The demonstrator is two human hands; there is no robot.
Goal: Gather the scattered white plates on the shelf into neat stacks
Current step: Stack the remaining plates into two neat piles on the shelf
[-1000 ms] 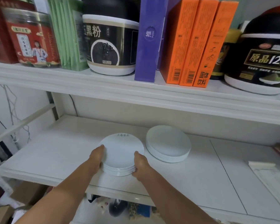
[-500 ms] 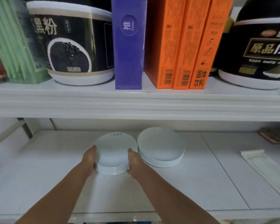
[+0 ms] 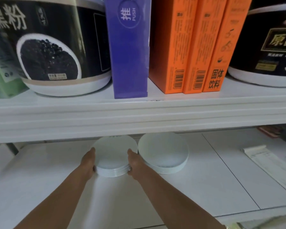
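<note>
Two stacks of white plates stand side by side on the lower white shelf (image 3: 205, 187). The left stack (image 3: 113, 156) holds several plates, turned bottom up, with a small mark near its far edge. My left hand (image 3: 89, 160) presses its left rim and my right hand (image 3: 133, 161) presses its right rim, so both grip this stack. The right stack (image 3: 163, 151) is a little wider and sits just beside my right hand, almost touching the left stack. The upper shelf's front edge hides the far rims of both stacks.
The upper shelf edge (image 3: 139, 118) hangs low over the plates. On it stand a black tub (image 3: 49, 47), a purple box (image 3: 129, 47), three orange boxes (image 3: 196, 45) and another black tub (image 3: 267, 47). A folded paper (image 3: 267, 164) lies at the lower shelf's right.
Both hands slid the left stack back along the shelf, close beside the right stack. The view moved nearer and lower, so the upper shelf now covers the stacks' far rims.
</note>
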